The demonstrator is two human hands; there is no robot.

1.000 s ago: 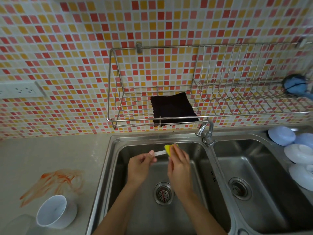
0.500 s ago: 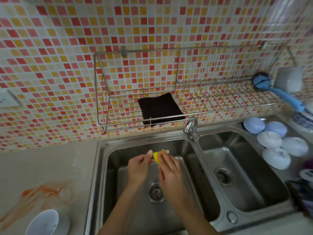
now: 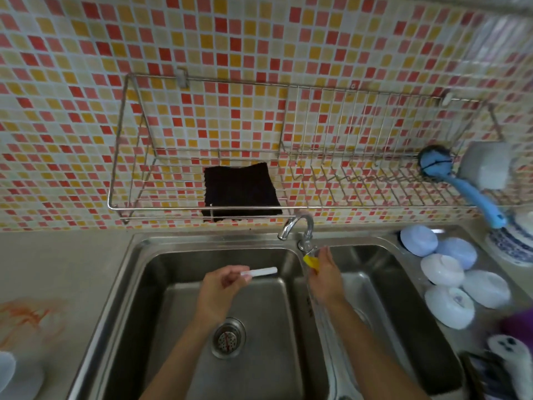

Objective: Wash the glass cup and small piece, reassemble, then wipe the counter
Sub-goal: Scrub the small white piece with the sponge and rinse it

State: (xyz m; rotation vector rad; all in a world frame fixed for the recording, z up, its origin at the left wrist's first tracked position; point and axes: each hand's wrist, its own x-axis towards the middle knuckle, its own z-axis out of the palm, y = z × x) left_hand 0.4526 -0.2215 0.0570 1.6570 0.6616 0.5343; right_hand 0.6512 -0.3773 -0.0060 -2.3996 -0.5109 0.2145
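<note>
My left hand pinches a small white stick-shaped piece over the left sink basin. My right hand holds a yellow sponge just below the tap, above the divider between the two basins. The glass cup shows only as a pale rim at the bottom left corner of the counter. An orange-red smear stains the counter left of the sink.
A dark cloth lies on the wire wall rack. A blue brush and a grey cup sit at the rack's right end. Several white and blue bowls lie upturned right of the right basin.
My hands have parted: the right hand carried the sponge right toward the tap, and the left hand keeps the white piece over the left basin. The view swung right.
</note>
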